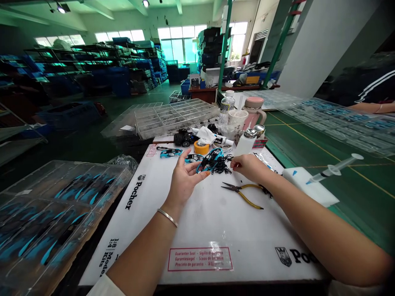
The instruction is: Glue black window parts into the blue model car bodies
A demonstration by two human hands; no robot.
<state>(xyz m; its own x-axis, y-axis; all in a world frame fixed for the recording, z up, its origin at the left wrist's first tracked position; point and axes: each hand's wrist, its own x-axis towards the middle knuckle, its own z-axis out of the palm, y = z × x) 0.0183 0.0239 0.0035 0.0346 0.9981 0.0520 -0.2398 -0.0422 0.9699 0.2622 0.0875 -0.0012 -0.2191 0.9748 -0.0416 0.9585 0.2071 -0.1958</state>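
Note:
My left hand [182, 177] is raised over the white board, its thumb and fingers closed around the near end of a blue and black frame-shaped plastic part [212, 159]. Just right of that part lies a pile of small black pieces [222, 165]. My right hand [247, 167] is at the pile's right edge, with thumb and fingertips pinched together; whatever they grip is too small or hidden. More blue and black parts [170, 153] rest behind my left hand. Below my right hand, yellow-handled pliers [243, 193] lie with jaws slightly apart.
A yellow tape roll [201, 147], white bottle [246, 142], pink mug [253, 109] and black toy wheels [185, 139] crowd the board's back. A syringe [336, 169] lies on a white block at right. A compartment tray [61, 205] of blue-black parts stands left. Another person's arm [372, 107] shows far right.

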